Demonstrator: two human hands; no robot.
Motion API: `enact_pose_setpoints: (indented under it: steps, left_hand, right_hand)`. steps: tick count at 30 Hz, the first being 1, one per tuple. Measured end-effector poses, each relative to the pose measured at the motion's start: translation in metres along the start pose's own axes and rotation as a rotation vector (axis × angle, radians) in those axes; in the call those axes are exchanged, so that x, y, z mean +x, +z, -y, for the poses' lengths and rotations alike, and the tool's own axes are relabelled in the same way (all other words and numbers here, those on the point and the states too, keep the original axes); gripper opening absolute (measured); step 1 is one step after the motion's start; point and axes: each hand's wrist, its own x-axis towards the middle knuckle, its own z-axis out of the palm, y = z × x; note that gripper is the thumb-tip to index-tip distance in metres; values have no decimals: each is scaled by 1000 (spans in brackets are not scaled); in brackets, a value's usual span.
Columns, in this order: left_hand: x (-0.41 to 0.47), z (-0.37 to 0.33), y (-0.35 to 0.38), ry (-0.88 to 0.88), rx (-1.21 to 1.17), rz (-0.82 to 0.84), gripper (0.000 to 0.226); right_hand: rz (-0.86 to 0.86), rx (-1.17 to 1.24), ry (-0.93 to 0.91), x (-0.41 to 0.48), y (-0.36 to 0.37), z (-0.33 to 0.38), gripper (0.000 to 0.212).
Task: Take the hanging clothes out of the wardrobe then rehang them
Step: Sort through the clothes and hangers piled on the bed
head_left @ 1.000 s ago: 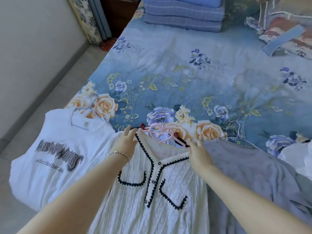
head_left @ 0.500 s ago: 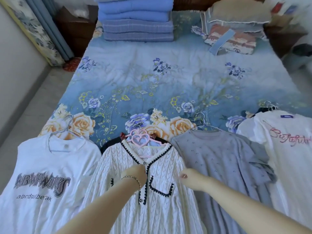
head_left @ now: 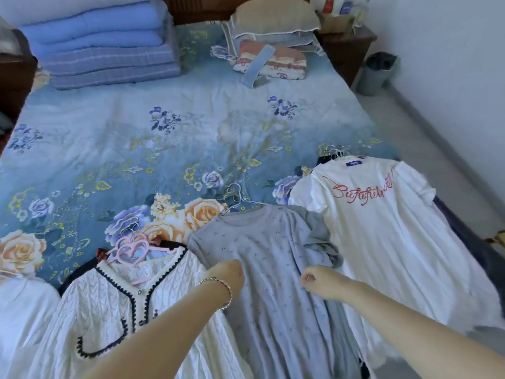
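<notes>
A pale lavender dress [head_left: 273, 269] with tiny dark specks lies flat on the bed [head_left: 164, 149], its neckline on a thin wire hanger [head_left: 240, 203] whose hook points toward the head of the bed. Both hands are over its chest. The left hand [head_left: 229, 274], with a bracelet [head_left: 218, 287] at the wrist, bends down onto the cloth near the dress's left edge; its fingers are hidden, so I cannot tell whether it grips. The right hand [head_left: 318, 281] is curled into a loose fist at the other side of the dress, but it is unclear whether cloth is pinched inside.

Just beside the dress lies a white cable-knit cardigan [head_left: 109, 302] with dark trim, on a pink heart-shaped hanger [head_left: 131, 248]. On the other side, a white T-shirt [head_left: 382, 228] with red script overlaps the dress's sleeve, with wire hooks [head_left: 334, 153] at its collar. Another white garment [head_left: 19, 310] shows at the frame's left edge.

At the head of the floral bedspread sit folded blue quilts [head_left: 103, 50] and stacked pillows [head_left: 273, 23]. A wooden nightstand [head_left: 347, 47] and a grey bin [head_left: 375, 72] stand by the wall.
</notes>
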Motion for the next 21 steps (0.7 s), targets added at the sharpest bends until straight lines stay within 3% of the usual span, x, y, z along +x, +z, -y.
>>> enact_pose_setpoints:
  steps: [6,10,15,21]
  left_hand:
    - [72,-138,24,-38,-220,-6,25]
    - [114,-195,31,-45,-490,-14,21]
    - [163,-213,28,-142,-519,-20,24]
    - [208,-196,29,-231,-544,-66,22]
  right_hand:
    - [-178,183,94,45,-93,-142,19]
    - [-270,92,120,100,-161,-191,22]
    - [-437,-103,67,176,-224,-174,17]
    - [-448,-122,122,275,-220,-109,51]
